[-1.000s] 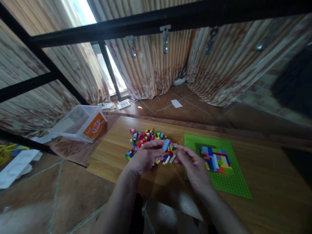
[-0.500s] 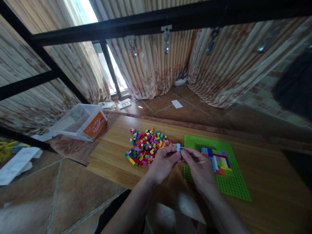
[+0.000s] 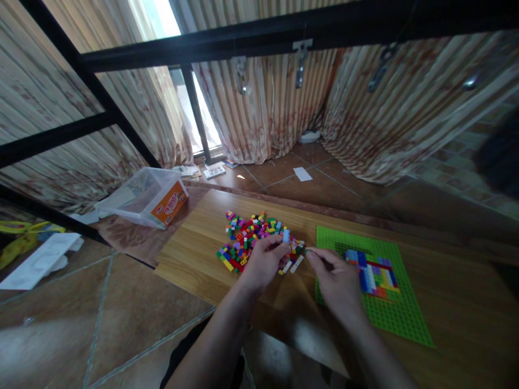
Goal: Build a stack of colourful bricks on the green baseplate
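My left hand (image 3: pixel 265 262) is pinched on a small light-blue brick (image 3: pixel 286 236), held just above the near edge of a heap of small coloured bricks (image 3: pixel 251 237) on a wooden board (image 3: pixel 190 254). My right hand (image 3: pixel 338 278) is a little to the right, fingers pinched together; what sits at their tips, if anything, is too small to name. It hovers over the left edge of a green baseplate (image 3: pixel 389 313). On the plate sits a patch of joined bricks (image 3: pixel 375 273) in blue, white, red, yellow and purple.
A clear plastic tub with an orange label (image 3: pixel 152 197) lies on its side left of the board. Papers (image 3: pixel 214 172) lie on the tiled floor by the striped curtains. Black metal bars (image 3: pixel 243 40) cross overhead. White packaging (image 3: pixel 38 262) sits far left.
The two hands were together on the light-blue brick; now they have parted. The left hand keeps the brick, and the right has drawn back toward the green plate. The view shifted slightly.
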A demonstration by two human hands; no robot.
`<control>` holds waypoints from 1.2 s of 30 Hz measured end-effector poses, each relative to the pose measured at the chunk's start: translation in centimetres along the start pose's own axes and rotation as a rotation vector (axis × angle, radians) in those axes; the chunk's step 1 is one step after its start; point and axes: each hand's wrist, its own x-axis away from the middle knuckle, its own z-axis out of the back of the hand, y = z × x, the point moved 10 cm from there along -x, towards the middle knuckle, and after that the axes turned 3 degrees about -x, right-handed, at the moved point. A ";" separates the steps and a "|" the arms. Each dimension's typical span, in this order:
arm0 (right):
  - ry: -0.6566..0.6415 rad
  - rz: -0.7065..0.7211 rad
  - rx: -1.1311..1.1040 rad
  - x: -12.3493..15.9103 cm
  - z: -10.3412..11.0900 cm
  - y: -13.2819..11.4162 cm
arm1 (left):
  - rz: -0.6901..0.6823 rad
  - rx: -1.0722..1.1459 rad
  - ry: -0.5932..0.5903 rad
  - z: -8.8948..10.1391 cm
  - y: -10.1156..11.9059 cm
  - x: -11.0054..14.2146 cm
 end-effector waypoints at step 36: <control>-0.180 0.270 0.332 3.5 -0.1 -3.6 | -0.059 -0.470 -0.326 -2.8 0.6 0.5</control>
